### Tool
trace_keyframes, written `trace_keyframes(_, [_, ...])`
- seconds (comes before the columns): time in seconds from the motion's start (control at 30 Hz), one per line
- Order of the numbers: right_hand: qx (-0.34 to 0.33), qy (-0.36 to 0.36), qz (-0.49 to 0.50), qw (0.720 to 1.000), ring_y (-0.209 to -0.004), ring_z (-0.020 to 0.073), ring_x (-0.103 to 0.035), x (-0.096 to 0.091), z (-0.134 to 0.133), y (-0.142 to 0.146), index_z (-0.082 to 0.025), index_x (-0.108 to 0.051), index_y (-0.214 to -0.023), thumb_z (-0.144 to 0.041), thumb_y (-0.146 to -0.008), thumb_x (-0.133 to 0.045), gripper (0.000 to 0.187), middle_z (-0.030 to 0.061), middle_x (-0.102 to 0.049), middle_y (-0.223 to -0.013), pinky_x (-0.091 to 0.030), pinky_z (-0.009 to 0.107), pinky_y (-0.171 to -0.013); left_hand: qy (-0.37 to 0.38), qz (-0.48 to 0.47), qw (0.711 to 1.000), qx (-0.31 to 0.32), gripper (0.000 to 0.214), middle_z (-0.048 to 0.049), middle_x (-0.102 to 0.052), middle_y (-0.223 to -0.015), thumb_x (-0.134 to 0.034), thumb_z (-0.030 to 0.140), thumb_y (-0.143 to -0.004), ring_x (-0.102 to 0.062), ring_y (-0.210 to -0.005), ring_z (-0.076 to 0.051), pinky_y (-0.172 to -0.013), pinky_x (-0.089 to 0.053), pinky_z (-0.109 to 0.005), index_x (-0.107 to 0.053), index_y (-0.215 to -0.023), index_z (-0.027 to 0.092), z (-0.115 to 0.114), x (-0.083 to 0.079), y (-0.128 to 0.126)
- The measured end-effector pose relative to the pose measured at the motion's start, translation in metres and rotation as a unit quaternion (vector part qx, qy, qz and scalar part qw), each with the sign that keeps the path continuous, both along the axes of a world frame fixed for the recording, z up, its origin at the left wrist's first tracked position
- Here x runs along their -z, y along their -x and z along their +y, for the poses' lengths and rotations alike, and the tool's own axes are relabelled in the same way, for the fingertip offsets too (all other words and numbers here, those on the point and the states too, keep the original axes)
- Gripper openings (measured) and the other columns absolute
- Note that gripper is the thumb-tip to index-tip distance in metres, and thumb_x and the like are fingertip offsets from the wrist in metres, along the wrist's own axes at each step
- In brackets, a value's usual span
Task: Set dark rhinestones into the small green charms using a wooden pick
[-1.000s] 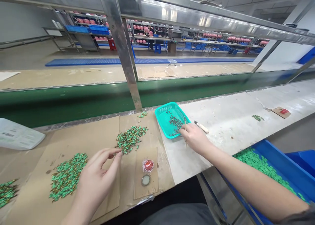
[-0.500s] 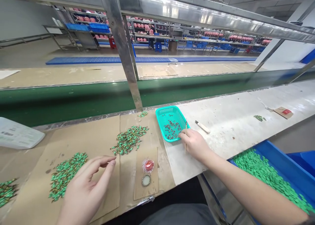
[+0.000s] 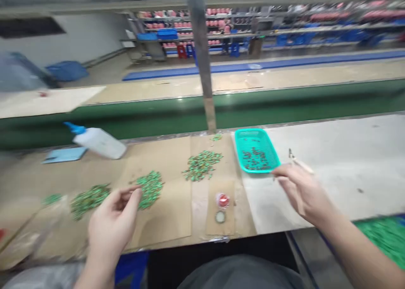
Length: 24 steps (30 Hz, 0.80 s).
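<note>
My left hand [image 3: 112, 221] is closed in a pinch at the left edge of a pile of small green and brown pieces [image 3: 150, 190]; anything between its fingertips is too small to make out. My right hand [image 3: 305, 194] is closed around a thin wooden stick [image 3: 301, 205], blurred by motion, just off the near right corner of a teal plastic basket [image 3: 239, 154]. Small dark reddish bits [image 3: 256, 159] lie scattered in the basket. Between my hands, a round red piece [image 3: 223, 200] and a pale disc with a dark rim [image 3: 220, 216] lie on a cardboard strip [image 3: 211, 228].
More green piles [image 3: 202, 164] [image 3: 90, 200] lie on the cardboard. A white bottle with a blue nozzle [image 3: 103, 143] lies behind, next to a light-blue flat object [image 3: 65, 155]. A slim pale tool [image 3: 302, 166] is behind my right hand. A metal post [image 3: 202, 57] rises at the back.
The view has swung left, bringing the whole bottle into sight. My right hand has drawn back from over the basket to beside its corner. My left hand has shifted left along the piles, still pinched.
</note>
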State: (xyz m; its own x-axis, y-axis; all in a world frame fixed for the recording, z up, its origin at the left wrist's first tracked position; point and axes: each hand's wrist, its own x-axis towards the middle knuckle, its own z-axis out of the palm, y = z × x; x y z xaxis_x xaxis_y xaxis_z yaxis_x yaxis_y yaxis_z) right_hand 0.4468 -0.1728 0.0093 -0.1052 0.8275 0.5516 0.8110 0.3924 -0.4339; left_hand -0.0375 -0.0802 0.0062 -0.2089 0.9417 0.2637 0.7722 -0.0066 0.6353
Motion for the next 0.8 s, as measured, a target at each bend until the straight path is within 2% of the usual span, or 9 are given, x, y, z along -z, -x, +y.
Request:
trace_keyframes(0.07, [-0.004, 0.047, 0.139, 0.989, -0.083, 0.028, -0.074, 0.001, -0.013, 0.001, -0.03, -0.082, -0.126, -0.055, -0.127, -0.04, 0.049, 0.0078, -0.077, -0.094, -0.061, 0.04, -0.075, 0.017, 0.041, 0.999, -0.006, 0.033, -0.0052, -0.084, -0.081, -0.068, 0.052, -0.104, -0.079, -0.072, -0.027, -0.066, -0.064, -0.037, -0.082, -0.101, 0.021, 0.006, -0.004, 0.012])
trace_keyframes(0.1, [-0.007, 0.067, 0.178, 0.982, -0.082, 0.0284, -0.072, 0.003, -0.018, 0.004, -0.031, -0.084, -0.124, -0.062, -0.126, -0.035, 0.059, 0.0076, -0.073, -0.09, -0.06, 0.041, -0.075, 0.029, 0.064, 0.998, 0.005, 0.034, -0.0042, -0.082, -0.08, -0.068, 0.051, -0.107, -0.078, -0.072, -0.026, -0.068, -0.065, -0.038, -0.081, -0.1, 0.021, 0.01, -0.003, 0.014])
trace_keyframes(0.17, [-0.004, 0.093, 0.236, 0.967, -0.082, 0.0283, -0.068, 0.008, -0.023, 0.015, -0.031, -0.086, -0.115, -0.066, -0.125, -0.033, 0.065, 0.0073, -0.067, -0.088, -0.059, 0.041, -0.076, 0.057, 0.106, 0.991, 0.055, 0.031, -0.0042, -0.084, -0.093, -0.075, 0.049, -0.111, -0.08, -0.083, -0.024, -0.082, -0.068, -0.041, -0.081, -0.103, 0.02, 0.02, 0.002, 0.011])
trace_keyframes(0.3, [-0.007, 0.089, 0.304, 0.948, -0.08, 0.025, -0.065, 0.009, -0.022, 0.046, -0.03, -0.086, -0.102, -0.06, -0.125, -0.046, 0.055, 0.006, -0.067, -0.086, -0.059, 0.036, -0.073, 0.096, 0.185, 0.967, 0.146, 0.023, -0.0099, -0.084, -0.131, -0.081, 0.041, -0.112, -0.081, -0.118, -0.029, -0.106, -0.068, -0.053, -0.082, -0.122, 0.02, 0.036, 0.014, -0.011])
trace_keyframes(0.43, [-0.01, 0.089, 0.313, 0.945, -0.078, 0.0227, -0.068, 0.004, -0.022, 0.06, -0.03, -0.087, -0.101, -0.059, -0.123, -0.055, 0.049, 0.0047, -0.071, -0.085, -0.061, 0.031, -0.07, 0.121, 0.243, 0.95, 0.157, 0.028, -0.0118, -0.081, -0.141, -0.08, 0.04, -0.112, -0.08, -0.123, -0.031, -0.107, -0.068, -0.055, -0.08, -0.133, 0.021, 0.049, 0.019, -0.022])
trace_keyframes(0.53, [0.006, 0.102, 0.297, 0.949, -0.08, 0.0215, -0.071, 0.004, -0.026, 0.058, -0.03, -0.086, -0.103, -0.056, -0.121, -0.061, 0.04, 0.0039, -0.075, -0.091, -0.062, 0.03, -0.072, 0.123, 0.245, 0.949, 0.159, 0.027, -0.0106, -0.082, -0.136, -0.081, 0.041, -0.111, -0.08, -0.119, -0.03, -0.106, -0.068, -0.054, -0.08, -0.129, 0.02, 0.056, 0.019, -0.022])
trace_keyframes(0.63, [0.008, 0.12, 0.29, 0.949, -0.084, 0.021, -0.074, 0.006, -0.028, 0.056, -0.028, -0.085, -0.106, -0.052, -0.121, -0.062, 0.036, 0.0042, -0.078, -0.098, -0.062, 0.031, -0.077, 0.104, 0.203, 0.96, 0.164, 0.017, -0.008, -0.083, -0.114, -0.079, 0.037, -0.108, -0.079, -0.111, -0.03, -0.104, -0.065, -0.053, -0.078, -0.102, 0.021, 0.061, 0.015, -0.024])
trace_keyframes(0.7, [0.002, 0.135, 0.293, 0.947, -0.086, 0.0213, -0.074, 0.008, -0.028, 0.056, -0.027, -0.084, -0.107, -0.05, -0.122, -0.06, 0.037, 0.0045, -0.078, -0.099, -0.061, 0.032, -0.079, 0.086, 0.153, 0.97, 0.167, 0.019, -0.008, -0.081, -0.096, -0.07, 0.031, -0.101, -0.078, -0.102, -0.035, -0.101, -0.063, -0.051, -0.071, -0.083, 0.026, 0.066, 0.011, -0.024])
trace_keyframes(0.8, [0.001, 0.15, 0.311, 0.938, -0.085, 0.0219, -0.071, 0.009, -0.025, 0.058, -0.024, -0.084, -0.105, -0.05, -0.121, -0.06, 0.039, 0.0048, -0.076, -0.095, -0.061, 0.034, -0.081, 0.075, 0.064, 0.984, 0.151, 0.015, -0.004, -0.08, -0.085, -0.067, 0.042, -0.093, -0.079, -0.09, -0.034, -0.088, -0.065, -0.046, -0.069, -0.086, 0.029, 0.072, 0.002, -0.021])
